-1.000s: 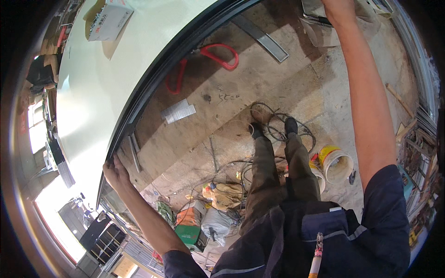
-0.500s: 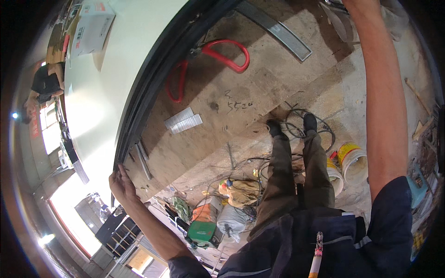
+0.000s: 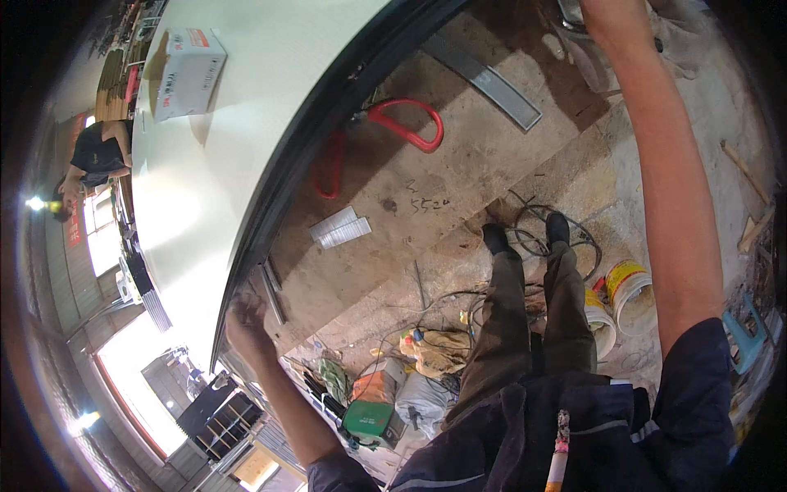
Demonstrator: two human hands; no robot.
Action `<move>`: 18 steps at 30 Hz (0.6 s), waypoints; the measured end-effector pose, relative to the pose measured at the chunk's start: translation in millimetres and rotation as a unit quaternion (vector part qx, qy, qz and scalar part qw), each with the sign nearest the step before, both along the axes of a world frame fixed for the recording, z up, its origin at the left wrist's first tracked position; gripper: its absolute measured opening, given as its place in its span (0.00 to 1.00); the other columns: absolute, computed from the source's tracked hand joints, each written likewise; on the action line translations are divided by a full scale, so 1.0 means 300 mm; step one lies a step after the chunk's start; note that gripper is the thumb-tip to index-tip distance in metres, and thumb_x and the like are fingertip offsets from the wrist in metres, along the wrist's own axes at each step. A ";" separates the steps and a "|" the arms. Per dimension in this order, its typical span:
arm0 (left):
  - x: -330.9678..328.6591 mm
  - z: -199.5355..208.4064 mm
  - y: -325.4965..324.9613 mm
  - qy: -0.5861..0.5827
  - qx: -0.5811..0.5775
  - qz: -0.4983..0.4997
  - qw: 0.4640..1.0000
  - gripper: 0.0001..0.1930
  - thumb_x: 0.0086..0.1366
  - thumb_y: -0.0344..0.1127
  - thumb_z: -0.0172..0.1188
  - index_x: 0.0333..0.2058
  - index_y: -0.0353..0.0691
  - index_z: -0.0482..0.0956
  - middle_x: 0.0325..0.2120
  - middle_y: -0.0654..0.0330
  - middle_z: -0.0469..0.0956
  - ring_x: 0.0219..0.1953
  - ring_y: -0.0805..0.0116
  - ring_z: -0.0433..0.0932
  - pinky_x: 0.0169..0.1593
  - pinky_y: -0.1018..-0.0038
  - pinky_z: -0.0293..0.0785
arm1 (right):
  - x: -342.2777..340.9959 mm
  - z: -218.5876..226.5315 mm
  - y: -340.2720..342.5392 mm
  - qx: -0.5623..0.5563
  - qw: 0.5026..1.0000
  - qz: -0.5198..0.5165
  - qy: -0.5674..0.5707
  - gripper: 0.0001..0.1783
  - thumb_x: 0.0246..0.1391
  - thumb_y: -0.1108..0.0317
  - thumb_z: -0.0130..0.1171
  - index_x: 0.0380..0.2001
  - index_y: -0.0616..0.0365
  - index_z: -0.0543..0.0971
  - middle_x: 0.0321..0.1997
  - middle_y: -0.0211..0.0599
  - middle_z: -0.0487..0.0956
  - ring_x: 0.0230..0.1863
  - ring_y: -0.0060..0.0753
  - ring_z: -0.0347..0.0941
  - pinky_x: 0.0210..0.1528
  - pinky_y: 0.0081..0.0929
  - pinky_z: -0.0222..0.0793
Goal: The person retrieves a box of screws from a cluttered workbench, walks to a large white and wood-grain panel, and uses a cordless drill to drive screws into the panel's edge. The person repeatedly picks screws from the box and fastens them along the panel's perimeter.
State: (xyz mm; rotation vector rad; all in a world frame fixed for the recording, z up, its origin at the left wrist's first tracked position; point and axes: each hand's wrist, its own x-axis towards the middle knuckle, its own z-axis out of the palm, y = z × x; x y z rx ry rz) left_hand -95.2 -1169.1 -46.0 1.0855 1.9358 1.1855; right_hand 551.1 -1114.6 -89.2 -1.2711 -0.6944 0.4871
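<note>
A large white panel (image 3: 221,164) with a thick black edge strip (image 3: 283,160) stretches across the left and upper middle. Beside the lower end of that strip is my left hand (image 3: 250,321), its fingers smeared by motion; whether it touches the strip I cannot tell. My right arm reaches up to the top edge, where my right hand (image 3: 613,18) is cut off and its fingers are hidden. A shiny metal piece (image 3: 574,16) shows near that hand. Two red loop handles (image 3: 410,123) stick out past the black strip, over the brown board.
A white carton (image 3: 188,78) stands on the panel. On the board (image 3: 369,271) lie silver strips (image 3: 340,228) and a grey grille (image 3: 508,98). Cables, buckets (image 3: 630,299) and a green box (image 3: 373,422) surround my legs. Another person (image 3: 98,156) is at far left. A cigarette (image 3: 559,459) shows below.
The whole view has shifted, so the panel and floor sit slightly farther right and lower. My left hand, earlier with its fingers at the black strip, is now blurred by motion beside it.
</note>
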 end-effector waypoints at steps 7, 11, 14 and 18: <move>0.756 0.097 0.039 0.406 0.212 -0.367 0.809 0.31 0.66 0.35 0.69 0.64 0.35 0.68 0.61 0.49 0.72 0.65 0.54 0.69 0.68 0.61 0.65 | -0.009 0.029 0.008 -0.045 0.999 0.018 0.024 0.11 0.60 0.68 0.62 0.39 0.66 0.77 0.28 0.31 0.79 0.27 0.24 0.75 0.31 0.24 0.70; 1.010 0.145 0.212 0.474 0.218 -0.434 0.734 0.50 0.55 0.48 0.78 0.71 0.41 0.59 0.69 0.45 0.62 0.73 0.42 0.57 0.73 0.52 0.57 | 0.009 0.057 -0.006 -0.142 0.989 0.011 -0.031 0.13 0.60 0.66 0.63 0.40 0.65 0.77 0.30 0.33 0.80 0.29 0.25 0.76 0.33 0.24 0.72; 1.052 0.128 0.310 0.543 0.178 -0.449 0.687 0.52 0.54 0.49 0.77 0.73 0.46 0.57 0.71 0.45 0.58 0.73 0.38 0.54 0.73 0.48 0.54 | 0.041 0.022 -0.016 -0.084 0.995 0.016 -0.049 0.19 0.56 0.58 0.68 0.36 0.67 0.80 0.31 0.39 0.85 0.34 0.29 0.83 0.38 0.30 0.77; 1.024 0.104 0.323 0.543 0.157 -0.454 0.689 0.55 0.50 0.40 0.79 0.74 0.48 0.57 0.73 0.43 0.53 0.73 0.34 0.51 0.73 0.46 0.55 | -0.001 0.052 -0.010 -0.157 0.985 -0.032 -0.066 0.19 0.53 0.61 0.67 0.39 0.67 0.77 0.29 0.41 0.82 0.32 0.34 0.79 0.38 0.32 0.75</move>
